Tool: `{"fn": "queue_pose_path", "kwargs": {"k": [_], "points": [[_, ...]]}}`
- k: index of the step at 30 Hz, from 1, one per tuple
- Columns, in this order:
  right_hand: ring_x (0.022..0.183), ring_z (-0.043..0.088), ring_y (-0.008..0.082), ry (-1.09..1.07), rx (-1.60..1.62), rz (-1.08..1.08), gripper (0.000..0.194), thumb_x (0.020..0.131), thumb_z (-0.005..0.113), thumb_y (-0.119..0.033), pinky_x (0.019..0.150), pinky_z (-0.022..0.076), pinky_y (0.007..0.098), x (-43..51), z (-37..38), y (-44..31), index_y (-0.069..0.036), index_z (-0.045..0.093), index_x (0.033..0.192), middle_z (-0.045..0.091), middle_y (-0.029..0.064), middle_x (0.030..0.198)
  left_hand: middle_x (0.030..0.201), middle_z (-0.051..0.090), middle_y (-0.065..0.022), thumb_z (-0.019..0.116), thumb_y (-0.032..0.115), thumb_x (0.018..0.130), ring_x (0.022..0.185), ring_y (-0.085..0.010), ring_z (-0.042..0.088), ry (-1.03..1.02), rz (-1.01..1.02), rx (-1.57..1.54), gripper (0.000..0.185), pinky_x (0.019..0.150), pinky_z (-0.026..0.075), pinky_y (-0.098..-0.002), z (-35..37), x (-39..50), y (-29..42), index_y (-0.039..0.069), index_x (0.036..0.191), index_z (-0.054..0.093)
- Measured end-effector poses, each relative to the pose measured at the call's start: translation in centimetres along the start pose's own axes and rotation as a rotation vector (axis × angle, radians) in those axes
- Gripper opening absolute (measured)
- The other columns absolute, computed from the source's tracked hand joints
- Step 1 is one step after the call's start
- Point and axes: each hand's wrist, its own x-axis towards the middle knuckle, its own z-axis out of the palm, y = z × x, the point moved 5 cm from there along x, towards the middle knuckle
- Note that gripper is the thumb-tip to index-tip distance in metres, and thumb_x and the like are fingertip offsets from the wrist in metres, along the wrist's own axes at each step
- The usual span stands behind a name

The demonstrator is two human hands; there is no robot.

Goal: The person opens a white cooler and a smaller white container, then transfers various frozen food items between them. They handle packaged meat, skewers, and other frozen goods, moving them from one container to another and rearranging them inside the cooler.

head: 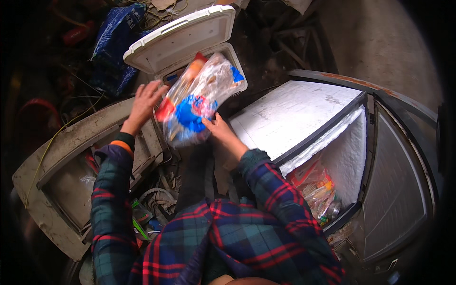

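My right hand (228,136) grips the near end of a clear plastic food bag (203,93) with blue and red print, its thumb on top. Blur hides what the bag contains. Pressed along its left side is a second package (178,85) with red ends and orange contents. My left hand (144,103) is raised beside these packages with fingers spread; its fingertips come close to them, and I cannot tell if they touch. Beneath the packages, a white cooler box (236,57) stands with its lid (188,34) tipped up. The packages cover most of its opening.
To my right, a white-topped chest freezer (302,110) has thick frost (352,153) inside and bagged food (317,185) low down; a framed panel (393,192) adjoins it. A dirty beige appliance casing (60,167) lies left. Blue sacks (115,46) and clutter surround the cooler.
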Motion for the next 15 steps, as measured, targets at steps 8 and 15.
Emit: {"fn": "queue_pose_path", "kwargs": {"k": [8, 15], "points": [[0.099, 0.063, 0.0331, 0.237, -0.935, -0.449, 0.044, 0.086, 0.065, -0.024, 0.086, 0.0482, 0.0398, -10.2, -12.3, -8.0, 0.0, 0.057, 0.122, 0.065, 0.0183, 0.108, 0.129, 0.051, -0.0101, 0.06, 0.003, 0.075, 0.121, -0.028, 0.048, -0.386, -0.28, -0.034, 0.05, 0.103, 0.035, -0.0509, 10.9, -11.0, -5.5, 0.012, 0.124, 0.052], [0.078, 0.062, 0.0267, 0.534, -1.292, -0.621, 0.018, 0.086, 0.062, -0.015, 0.073, 0.0478, 0.0356, -16.4, -18.5, -9.9, -0.006, 0.066, 0.101, 0.066, 0.0099, 0.087, 0.132, 0.049, -0.0111, 0.064, 0.002, 0.072, 0.121, -0.0303, 0.047, -0.381, -0.253, -0.241, 0.055, 0.098, 0.039, -0.0451, 12.5, -8.5, -1.9, 0.012, 0.124, 0.051]]}}
